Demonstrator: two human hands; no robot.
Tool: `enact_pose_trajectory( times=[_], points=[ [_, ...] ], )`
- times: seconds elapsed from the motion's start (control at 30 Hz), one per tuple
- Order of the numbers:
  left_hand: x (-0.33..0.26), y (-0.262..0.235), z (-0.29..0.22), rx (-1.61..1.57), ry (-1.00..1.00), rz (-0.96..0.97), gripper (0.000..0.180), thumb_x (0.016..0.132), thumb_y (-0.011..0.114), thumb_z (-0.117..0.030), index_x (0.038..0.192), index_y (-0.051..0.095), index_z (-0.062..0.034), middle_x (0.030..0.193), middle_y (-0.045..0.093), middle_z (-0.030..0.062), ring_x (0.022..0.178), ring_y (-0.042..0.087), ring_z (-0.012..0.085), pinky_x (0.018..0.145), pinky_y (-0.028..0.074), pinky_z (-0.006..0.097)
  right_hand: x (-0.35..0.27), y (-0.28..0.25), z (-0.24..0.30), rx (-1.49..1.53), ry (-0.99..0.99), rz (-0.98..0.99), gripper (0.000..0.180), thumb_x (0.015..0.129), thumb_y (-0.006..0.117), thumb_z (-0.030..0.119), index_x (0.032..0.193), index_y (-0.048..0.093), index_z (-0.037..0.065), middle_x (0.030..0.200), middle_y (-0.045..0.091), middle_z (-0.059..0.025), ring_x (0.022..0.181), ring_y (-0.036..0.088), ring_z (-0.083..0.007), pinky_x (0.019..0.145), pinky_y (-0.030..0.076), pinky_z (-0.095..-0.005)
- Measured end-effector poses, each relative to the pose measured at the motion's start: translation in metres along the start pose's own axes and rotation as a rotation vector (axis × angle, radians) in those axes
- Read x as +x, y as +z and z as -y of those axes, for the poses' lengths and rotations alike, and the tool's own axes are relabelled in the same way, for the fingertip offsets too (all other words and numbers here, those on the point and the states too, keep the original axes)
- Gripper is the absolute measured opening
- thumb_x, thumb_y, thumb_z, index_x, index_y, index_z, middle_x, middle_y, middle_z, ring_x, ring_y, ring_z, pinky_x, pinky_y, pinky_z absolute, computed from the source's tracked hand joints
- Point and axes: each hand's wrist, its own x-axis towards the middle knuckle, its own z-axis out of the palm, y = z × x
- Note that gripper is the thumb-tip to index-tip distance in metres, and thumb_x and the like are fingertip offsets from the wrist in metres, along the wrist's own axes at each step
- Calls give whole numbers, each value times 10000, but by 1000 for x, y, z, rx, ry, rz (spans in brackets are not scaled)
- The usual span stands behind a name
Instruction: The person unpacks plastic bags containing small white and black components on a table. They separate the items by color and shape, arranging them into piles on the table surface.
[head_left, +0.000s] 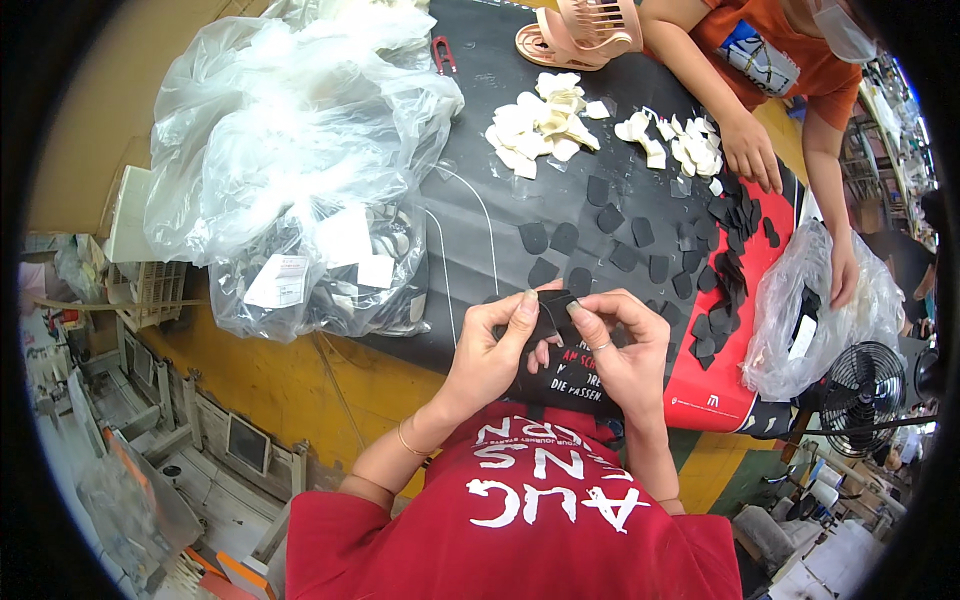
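Between my two hands, close to the table's near edge, is a small black fabric-like piece (556,299). My left hand (497,340) pinches one side of it between thumb and forefinger. The thumb and fingertips of my right hand (622,345) grip its other side. Just beyond my hands, several similar black pieces (563,238) with one rounded end lie spread over the black tabletop cover (470,205). More of them form a loose heap (735,270) to the right, partly on a red strip (765,300).
Piles of cream-white pieces (545,125) lie farther back, near a peach plastic basket (590,30) and red snips (443,55). A large clear plastic bag (290,130) fills the left. At right, a co-worker's hand (752,150) reaches over the heap, beside another bag (800,340) and a black fan (862,395).
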Motion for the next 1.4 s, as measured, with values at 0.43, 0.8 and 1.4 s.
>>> enact_pose_trajectory(
  times=[0.43, 0.8, 1.4],
  points=[
    [-38, 4, -18, -343, -258, 104, 462, 1076, 420, -334, 1105, 651, 64, 725, 648, 62, 465, 473, 75, 467, 391, 212, -35, -4, -3, -538, -918, -55, 303, 724, 764, 142, 1023, 714, 124, 957, 611, 33, 869, 557, -157, 745, 427, -338],
    [-30, -24, -22, -244, -16, -137, 267, 1022, 555, -196, 879, 651, 8, 579, 495, -44, 441, 442, 27, 424, 330, 200, -27, -4, 7, -379, -1028, 131, 312, 649, 741, 189, 950, 719, 110, 901, 601, 4, 812, 588, -176, 691, 458, -342],
    [-13, -19, -8, -125, -39, 94, 323, 1059, 477, -249, 846, 550, -17, 592, 480, -15, 468, 475, 59, 443, 358, 210, -11, -1, -9, -623, -952, 110, 287, 742, 732, 16, 1019, 677, 68, 1043, 699, -89, 838, 667, -223, 656, 522, -325]
  ],
)
